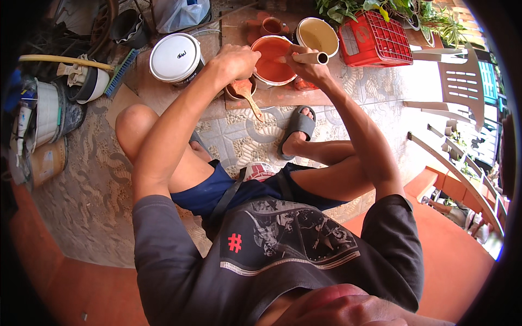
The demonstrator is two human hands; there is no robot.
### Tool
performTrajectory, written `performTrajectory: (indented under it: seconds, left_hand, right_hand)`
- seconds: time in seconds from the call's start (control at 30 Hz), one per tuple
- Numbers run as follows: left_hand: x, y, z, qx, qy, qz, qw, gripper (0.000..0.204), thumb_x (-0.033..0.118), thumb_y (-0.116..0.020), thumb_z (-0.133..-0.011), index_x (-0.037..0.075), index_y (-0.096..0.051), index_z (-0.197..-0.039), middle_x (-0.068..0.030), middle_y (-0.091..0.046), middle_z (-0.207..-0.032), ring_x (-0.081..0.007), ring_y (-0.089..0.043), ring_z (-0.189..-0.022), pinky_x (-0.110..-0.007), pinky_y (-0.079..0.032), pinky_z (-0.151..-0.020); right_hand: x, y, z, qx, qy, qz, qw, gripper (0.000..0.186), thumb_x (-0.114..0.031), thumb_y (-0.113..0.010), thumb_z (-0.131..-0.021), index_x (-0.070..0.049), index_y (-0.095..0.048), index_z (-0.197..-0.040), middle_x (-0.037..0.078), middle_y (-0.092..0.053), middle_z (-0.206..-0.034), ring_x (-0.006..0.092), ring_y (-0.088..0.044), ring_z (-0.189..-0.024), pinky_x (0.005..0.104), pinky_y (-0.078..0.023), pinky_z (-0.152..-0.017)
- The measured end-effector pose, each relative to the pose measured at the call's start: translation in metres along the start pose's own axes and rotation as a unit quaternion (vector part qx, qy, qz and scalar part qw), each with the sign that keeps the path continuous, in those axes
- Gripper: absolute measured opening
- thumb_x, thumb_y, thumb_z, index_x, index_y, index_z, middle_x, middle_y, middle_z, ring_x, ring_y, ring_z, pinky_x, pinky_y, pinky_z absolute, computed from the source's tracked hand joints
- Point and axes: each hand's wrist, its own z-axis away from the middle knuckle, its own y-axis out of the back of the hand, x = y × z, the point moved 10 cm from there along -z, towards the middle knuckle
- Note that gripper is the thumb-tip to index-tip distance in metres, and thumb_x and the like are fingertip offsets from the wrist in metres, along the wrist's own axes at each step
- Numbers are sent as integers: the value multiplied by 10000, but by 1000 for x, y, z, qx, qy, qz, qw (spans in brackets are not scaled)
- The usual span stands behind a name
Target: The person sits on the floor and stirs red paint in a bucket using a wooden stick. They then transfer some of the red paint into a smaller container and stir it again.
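Observation:
A bucket of orange-red paint (275, 64) stands on a board ahead of me. My left hand (237, 61) is closed at its left rim, fingers curled and seemingly gripping the edge. Over the bucket's right side, my right hand (311, 69) is wrapped round a pale hollow stick (311, 57), whose open end points right; its other end is hidden. Below my left hand, an orange-stained paintbrush (247, 99) rests on a small pot (234, 96), handle toward me. Just right of the orange bucket is a bucket of cream-coloured liquid (317, 38).
A white-lidded bucket (175, 57) stands left of my left hand. A blue-bristled broom (122, 71) and stacked containers (48, 117) lie farther left. At the far right are a red crate (375, 39), plants (356, 7) and a plastic chair (459, 81). A clay pot (272, 25) sits behind the paint.

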Motion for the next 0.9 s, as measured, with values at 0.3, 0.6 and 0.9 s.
performTrajectory:
  seconds: [0.3,0.6,0.9]
  left_hand:
    - [2,-4,1,-6,-5,-5,1000,414,290,-666,-944,81,-610,-1297,-195,-681,-1156,-381,-670,-1097,-492,-539,-918]
    - [-1,-8,1,-13,-2,-1,1000,438,288,-670,-938,81,-610,-1319,-195,-675,-1178,-379,-665,-1106,-488,-538,-924]
    - [-3,-6,4,-5,-2,-1,1000,444,285,-671,-932,75,-618,-1320,-201,-679,-1168,-377,-666,-1105,-492,-539,-920]
  right_hand:
    - [-1,-2,1,-23,-49,-180,982,220,-235,-598,-957,-27,-670,-956,102,-684,-709,190,-702,-646,339,-557,-596]
    - [1,3,0,-29,-42,-131,990,252,-260,-598,-950,-25,-689,-951,120,-666,-712,206,-684,-672,364,-533,-612]
    - [-9,7,-2,-49,-79,-17,996,259,-292,-584,-914,-54,-676,-872,129,-705,-781,334,-698,-734,418,-568,-717]
